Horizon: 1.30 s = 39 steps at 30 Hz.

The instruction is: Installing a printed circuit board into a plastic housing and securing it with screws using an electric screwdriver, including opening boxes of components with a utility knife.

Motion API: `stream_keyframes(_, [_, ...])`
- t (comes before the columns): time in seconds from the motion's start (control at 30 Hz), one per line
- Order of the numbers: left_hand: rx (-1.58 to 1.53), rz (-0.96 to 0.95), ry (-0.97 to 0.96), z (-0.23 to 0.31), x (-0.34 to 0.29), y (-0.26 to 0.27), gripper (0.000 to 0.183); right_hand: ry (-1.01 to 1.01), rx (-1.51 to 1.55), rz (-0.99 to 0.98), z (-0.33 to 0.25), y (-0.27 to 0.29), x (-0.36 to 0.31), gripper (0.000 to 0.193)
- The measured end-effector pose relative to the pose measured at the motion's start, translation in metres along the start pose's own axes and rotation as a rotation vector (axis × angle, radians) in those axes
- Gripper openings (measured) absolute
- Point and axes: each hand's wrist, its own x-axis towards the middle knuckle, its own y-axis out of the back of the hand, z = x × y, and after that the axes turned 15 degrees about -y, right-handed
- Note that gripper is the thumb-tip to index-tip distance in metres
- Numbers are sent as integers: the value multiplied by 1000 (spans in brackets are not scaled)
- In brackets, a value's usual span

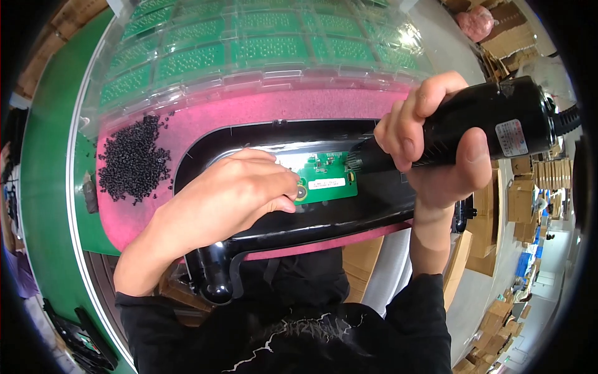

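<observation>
A green circuit board (327, 169) with a white label lies inside a long, glossy black plastic housing (324, 219). My left hand (233, 190) reaches over the housing's left part. Its fingers are curled together at the board's left end, by a round ringed spot, and whatever they pinch is hidden. In my right hand (436, 134) is a thick black corded electric screwdriver (489, 118), lying nearly level. Its front end points left at the board's right part. Fingers are wrapped round its body, and its tip cannot be made out.
A heap of small black screws (134, 159) lies on the pink mat (268, 107), left of the housing. Behind the mat, clear plastic trays (274, 75) hold several green boards. The green table (47, 149) extends left. Cardboard boxes (523, 199) stand at the right.
</observation>
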Motion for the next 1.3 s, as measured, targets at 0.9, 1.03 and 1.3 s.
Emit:
stream_keyframes(0.9, [-241,348,6,2,0,7,18,380,536,-39,-24,-40,-40,43])
stream_keyframes(1.03, [-210,283,5,0,-5,8,14,399,517,-41,-22,-44,-39,44])
stream_keyframes(1.3, [-150,241,202,5,0,10,14,365,401,-96,-20,-49,-26,53])
